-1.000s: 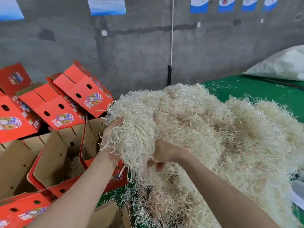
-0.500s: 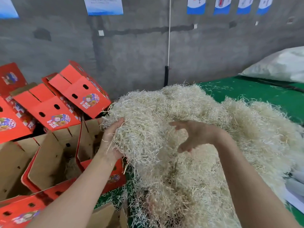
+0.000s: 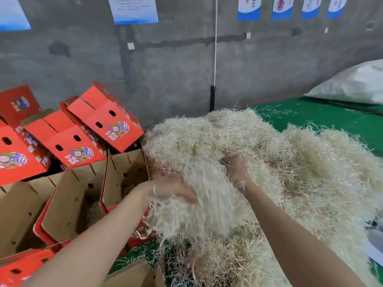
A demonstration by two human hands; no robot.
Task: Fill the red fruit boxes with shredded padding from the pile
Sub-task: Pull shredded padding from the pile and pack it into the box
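Since half a second ago the right hand has dropped from its open hover above the pile and sunk into the shredded padding, while the left hand has slid down from the pile's left edge to a lower, nearer spot. A clump of padding now lies between the two hands, streaked with motion blur.

The left hand's grip is closed on the left side of that clump, fingers curled into the strands. The right hand presses in from the far right side with fingers buried; it looks to be clutching the clump too, though the strands hide the fingertips, so this is not certain.

The main pile of pale shredded padding sits on the green table, filling the middle and right of the scene. To its left stand the red fruit boxes. The nearest open box, just beside the pile's left edge, shows its brown cardboard interior, with a little padding visible low inside. Another open box stands left of it. Farther left and behind, several boxes with raised red flaps lean in a row.

A white sack lies at the far right of the table, against the grey wall.
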